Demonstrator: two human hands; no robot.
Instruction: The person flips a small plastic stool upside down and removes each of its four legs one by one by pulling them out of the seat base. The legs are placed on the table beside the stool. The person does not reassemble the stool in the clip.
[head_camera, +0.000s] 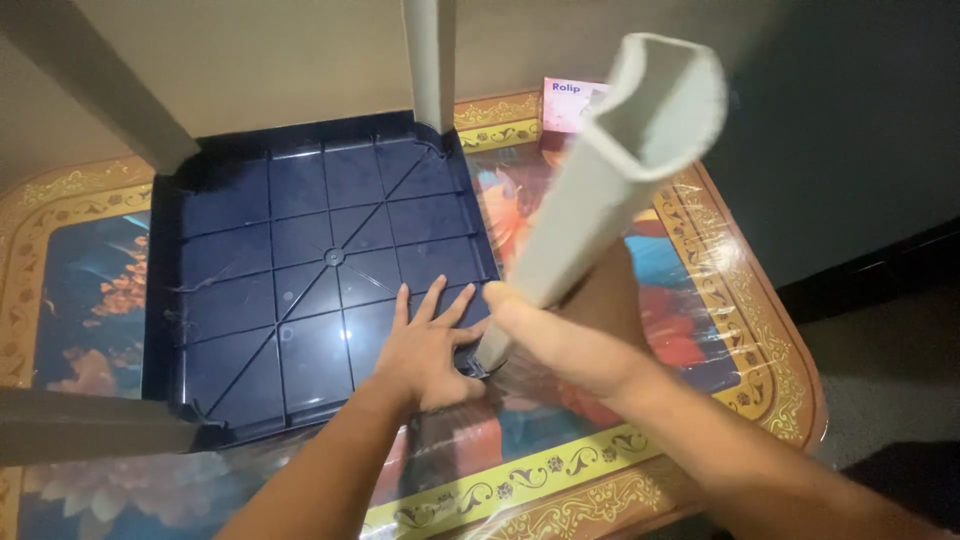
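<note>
A dark blue plastic stool seat (300, 290) lies upside down on a table, its ribbed underside facing up. Grey plastic legs stick out of its corners. My left hand (430, 350) presses flat, fingers spread, on the seat's near right corner. My right hand (545, 330) grips the base of the nearest grey leg (610, 170), which points up toward the camera and shows its hollow end. Another grey leg (430, 60) stands at the far right corner, one (95, 80) at the far left, one (80, 425) at the near left.
The table (740, 300) has a glossy top with an orange and blue floral picture and a gold patterned border under clear film. A pink box (570, 100) sits at the far edge. A pale wall is behind; dark floor lies to the right.
</note>
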